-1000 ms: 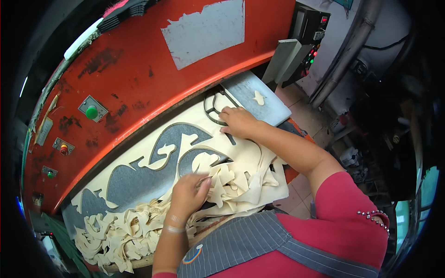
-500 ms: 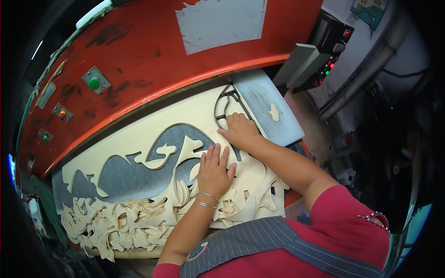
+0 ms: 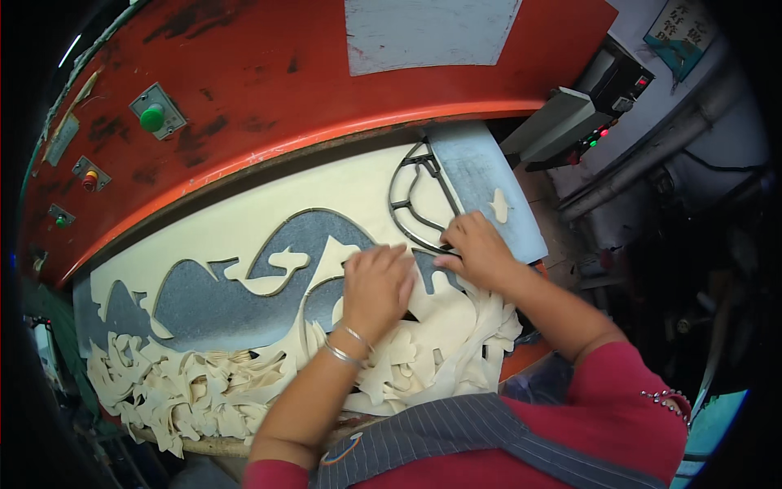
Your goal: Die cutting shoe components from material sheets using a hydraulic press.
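A black metal cutting die, curved on its left side and with inner bars, lies at the right end of a cream sheet. My right hand has its fingers and thumb closed at the die's near right corner. My left hand is over the sheet's ragged cut edge, left of the die, with its fingers loosely apart, bent and slightly blurred. Whether its fingertips touch the sheet cannot be made out. Arched cutouts in the sheet bare a dark grey board. Crumpled cream offcuts heap along the near edge.
A red machine beam spans the far side, bearing a green button and a red button. One small cream piece rests on the board's pale right end. Beyond stands a black control box with lights.
My right hand has slid nearer along the die to its near corner. My left hand, flat with spread fingers before, has its fingers bent now. The view has shifted slightly.
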The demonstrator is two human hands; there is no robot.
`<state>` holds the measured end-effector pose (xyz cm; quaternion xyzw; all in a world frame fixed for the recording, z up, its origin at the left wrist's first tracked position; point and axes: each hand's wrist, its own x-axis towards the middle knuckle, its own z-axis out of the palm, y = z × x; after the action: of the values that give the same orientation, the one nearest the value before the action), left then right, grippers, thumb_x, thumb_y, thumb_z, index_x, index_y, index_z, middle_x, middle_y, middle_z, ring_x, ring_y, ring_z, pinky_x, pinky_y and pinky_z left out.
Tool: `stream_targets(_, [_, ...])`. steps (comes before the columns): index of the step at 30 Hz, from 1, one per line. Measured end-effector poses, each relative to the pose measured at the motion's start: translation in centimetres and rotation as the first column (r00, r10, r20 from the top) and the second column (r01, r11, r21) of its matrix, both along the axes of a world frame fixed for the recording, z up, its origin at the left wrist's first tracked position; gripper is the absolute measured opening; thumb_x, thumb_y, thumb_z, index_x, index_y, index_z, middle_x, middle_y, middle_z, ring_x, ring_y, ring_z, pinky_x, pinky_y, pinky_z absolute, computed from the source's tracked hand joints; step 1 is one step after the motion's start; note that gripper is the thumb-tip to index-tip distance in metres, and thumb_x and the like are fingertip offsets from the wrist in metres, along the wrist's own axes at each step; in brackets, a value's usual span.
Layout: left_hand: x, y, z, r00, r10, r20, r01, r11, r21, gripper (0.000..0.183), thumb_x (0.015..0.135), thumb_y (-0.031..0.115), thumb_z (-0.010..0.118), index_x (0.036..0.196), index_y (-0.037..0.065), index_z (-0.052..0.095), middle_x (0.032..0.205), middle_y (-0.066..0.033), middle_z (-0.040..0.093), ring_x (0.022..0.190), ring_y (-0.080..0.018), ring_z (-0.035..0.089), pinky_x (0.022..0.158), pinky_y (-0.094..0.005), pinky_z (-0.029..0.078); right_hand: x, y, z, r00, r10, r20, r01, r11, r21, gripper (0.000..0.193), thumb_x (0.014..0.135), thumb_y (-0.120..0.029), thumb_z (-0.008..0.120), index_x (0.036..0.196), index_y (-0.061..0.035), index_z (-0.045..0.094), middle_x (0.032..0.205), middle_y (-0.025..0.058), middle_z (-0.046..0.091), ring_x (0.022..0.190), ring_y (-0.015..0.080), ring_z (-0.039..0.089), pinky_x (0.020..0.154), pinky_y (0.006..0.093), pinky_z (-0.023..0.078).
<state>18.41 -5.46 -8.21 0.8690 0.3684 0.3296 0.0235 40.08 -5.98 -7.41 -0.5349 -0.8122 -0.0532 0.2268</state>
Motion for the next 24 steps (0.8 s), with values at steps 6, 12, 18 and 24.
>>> stream_targets(6, [2.0, 7.2, 1.1, 0.962, -0.246, -0.115, 0.229, 0.964, -0.138, 0.019, 0.074, 0.021, 0.071, 0.09, 0.012, 0.069, 0.091, -0.0035, 0.061, 0.088, -0.0255, 0.055, 0.075, -0.0341, 0.047, -0.8, -0.7, -2.2, 0.98, 0.018, -0.197, 0.018, 0.984, 0.179, 0.026, 0.067, -0.019, 0.072, 0.09, -0.0097, 0.064, 0.085, 0.0039, 0.056, 0.093, 0.025, 0.052, 0.074, 0.0353, 0.046])
stream_targets(12, [2.7, 7.0, -0.7, 0.965, -0.257, 0.052, 0.261, 0.96, -0.103, 0.012, 0.068, 0.015, 0.075, 0.078, 0.013, 0.068, 0.074, -0.0021, 0.056, 0.076, -0.0245, 0.049, 0.066, -0.0337, 0.043, -0.4, -0.3, -1.1, 0.979, 0.008, -0.202, 0.001, 0.999, 0.045, 0.019, 0.067, -0.021, 0.074, 0.08, -0.009, 0.066, 0.082, 0.0048, 0.054, 0.089, 0.0239, 0.052, 0.071, 0.0336, 0.047])
stream_targets(18, [2.9, 7.4, -1.2, 0.953, -0.28, 0.113, 0.295, 0.945, -0.145, 0.009, 0.068, 0.011, 0.074, 0.075, 0.012, 0.068, 0.072, -0.0024, 0.055, 0.075, -0.0245, 0.049, 0.067, -0.034, 0.042, 0.1, 0.4, -0.6, 0.982, 0.03, -0.184, -0.048, 0.994, -0.095, 0.018, 0.07, -0.023, 0.073, 0.078, -0.0086, 0.066, 0.081, 0.0061, 0.052, 0.085, 0.0251, 0.051, 0.068, 0.0358, 0.046])
stream_targets(24, [4.0, 7.6, 3.3, 0.904, -0.247, 0.348, 0.287, 0.955, -0.068, 0.009, 0.073, 0.016, 0.071, 0.078, 0.01, 0.066, 0.075, -0.0044, 0.058, 0.075, -0.0243, 0.05, 0.073, -0.034, 0.037, 1.2, 0.9, 6.2, 0.969, 0.09, -0.232, -0.101, 0.994, -0.037, 0.018, 0.069, -0.021, 0.074, 0.078, -0.0076, 0.065, 0.081, 0.0073, 0.053, 0.081, 0.0264, 0.051, 0.066, 0.0363, 0.045])
